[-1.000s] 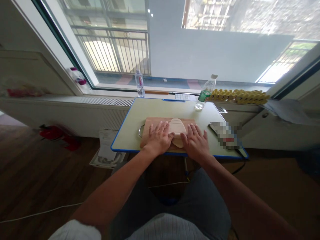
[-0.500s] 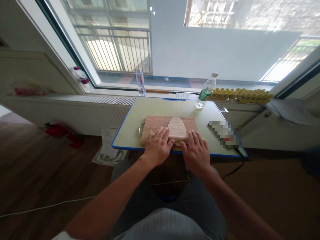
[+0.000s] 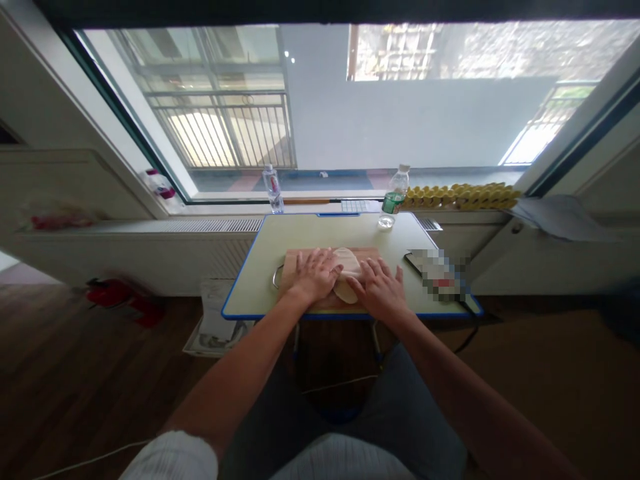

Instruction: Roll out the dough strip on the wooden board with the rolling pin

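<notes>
A flat, pale oval of dough (image 3: pixel 346 292) lies on a wooden cutting board (image 3: pixel 369 254) with a metal handle at its left end. Across the dough runs a rolling pin (image 3: pixel 353 274), mostly covered by my hands. My left hand (image 3: pixel 315 277) rests on the pin's left part, fingers stretched out and spread. On its right part lies my right hand (image 3: pixel 381 287), flat, with the thumb pointing inward. Both palms press from above and the fingers do not wrap round the pin. Dough shows beyond the pin and on the near side of it.
The board lies on a small blue-edged table (image 3: pixel 280 233). At its back right stands a green-labelled bottle (image 3: pixel 392 200); a blurred-out flat object (image 3: pixel 440 275) lies on the right. Another bottle (image 3: pixel 273 190) stands on the sill. A fire extinguisher (image 3: pixel 125 300) is on the floor.
Both hands have pushed the rolling pin forward over the dough, so more dough shows on the near side. The fingers are spread wider. The camera view has tilted up.
</notes>
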The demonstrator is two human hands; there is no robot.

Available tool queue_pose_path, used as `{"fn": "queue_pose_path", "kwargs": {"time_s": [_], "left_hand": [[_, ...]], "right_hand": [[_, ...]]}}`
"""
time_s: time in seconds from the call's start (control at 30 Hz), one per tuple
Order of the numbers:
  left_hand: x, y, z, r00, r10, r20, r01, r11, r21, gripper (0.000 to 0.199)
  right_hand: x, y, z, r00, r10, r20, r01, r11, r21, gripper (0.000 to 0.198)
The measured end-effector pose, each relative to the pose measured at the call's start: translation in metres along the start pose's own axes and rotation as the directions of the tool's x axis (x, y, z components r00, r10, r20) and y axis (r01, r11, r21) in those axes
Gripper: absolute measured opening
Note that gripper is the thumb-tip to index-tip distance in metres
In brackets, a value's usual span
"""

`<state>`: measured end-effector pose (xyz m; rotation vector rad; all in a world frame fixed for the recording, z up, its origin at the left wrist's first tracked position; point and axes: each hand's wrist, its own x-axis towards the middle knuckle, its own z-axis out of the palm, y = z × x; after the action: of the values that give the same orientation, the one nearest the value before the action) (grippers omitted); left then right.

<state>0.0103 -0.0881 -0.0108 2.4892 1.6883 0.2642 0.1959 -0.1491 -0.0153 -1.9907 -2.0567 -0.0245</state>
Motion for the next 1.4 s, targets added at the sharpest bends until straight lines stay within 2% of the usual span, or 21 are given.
{"fn": "queue_pose_path", "kwargs": {"time_s": [0.17, 0.27, 0.37, 0.47, 0.53, 0.73, 1.03, 1.2, 1.4], "left_hand": [[0.016, -0.012, -0.005, 0.998, -0.005, -0.060, 0.001, 0.997, -0.075, 0.057], [0.036, -0.020, -0.014, 0.992, -0.082, -0.091, 0.067, 0.985, -0.159, 0.054], [0.063, -0.024, -0.022, 0.990, -0.144, 0.002, 0.141, 0.972, -0.189, 0.054], [0.085, -0.019, -0.022, 0.982, -0.125, 0.144, 0.150, 0.973, -0.177, 0.052], [0.092, -0.013, -0.019, 0.977, -0.092, 0.192, 0.127, 0.976, -0.179, 0.054], [0.095, -0.002, -0.013, 0.984, -0.025, 0.178, 0.067, 0.970, -0.235, 0.053], [0.106, 0.000, -0.017, 0.985, -0.058, 0.163, 0.095, 0.968, -0.234, 0.069], [0.109, 0.000, -0.019, 0.980, -0.072, 0.185, 0.110, 0.972, -0.206, 0.056], [0.108, 0.003, -0.019, 0.985, -0.090, 0.149, 0.123, 0.967, -0.223, 0.046]], "right_hand": [[-0.016, 0.008, -0.003, 0.998, -0.042, -0.042, 0.044, 0.997, 0.061, 0.034], [-0.023, 0.020, -0.001, 0.995, -0.034, -0.097, 0.043, 0.995, 0.086, 0.029], [-0.025, 0.038, 0.006, 0.982, 0.060, -0.177, -0.038, 0.991, 0.125, 0.027], [-0.023, 0.056, 0.016, 0.957, 0.158, -0.245, -0.120, 0.979, 0.164, 0.026], [-0.020, 0.062, 0.022, 0.944, 0.185, -0.272, -0.138, 0.974, 0.182, 0.026], [-0.009, 0.061, 0.030, 0.925, 0.205, -0.321, -0.132, 0.963, 0.234, 0.027], [0.015, 0.059, 0.032, 0.917, 0.227, -0.327, -0.133, 0.949, 0.285, 0.029], [0.020, 0.063, 0.038, 0.899, 0.249, -0.360, -0.125, 0.935, 0.333, 0.031], [0.020, 0.063, 0.038, 0.897, 0.237, -0.372, -0.099, 0.930, 0.355, 0.031]]}}
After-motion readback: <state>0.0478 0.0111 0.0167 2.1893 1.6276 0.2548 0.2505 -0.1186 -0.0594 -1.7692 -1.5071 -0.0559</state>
